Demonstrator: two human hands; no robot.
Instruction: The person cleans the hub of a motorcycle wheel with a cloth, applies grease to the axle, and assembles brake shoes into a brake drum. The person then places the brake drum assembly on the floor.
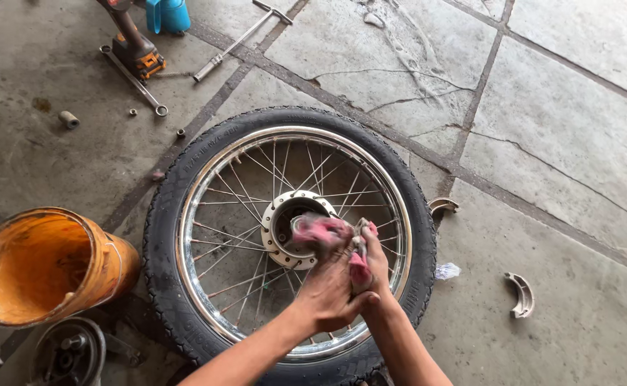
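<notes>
left hand (327,286), right hand (374,261), pink rag (320,230), wheel hub (285,221)

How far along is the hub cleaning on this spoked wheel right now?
Done: the wheel lies flat on the floor, and two brake shoes lie beside it. In hand: both hands, left hand and right hand, press a pink rag into the hub drum. Left: I cannot tell how clean the drum is.
</notes>
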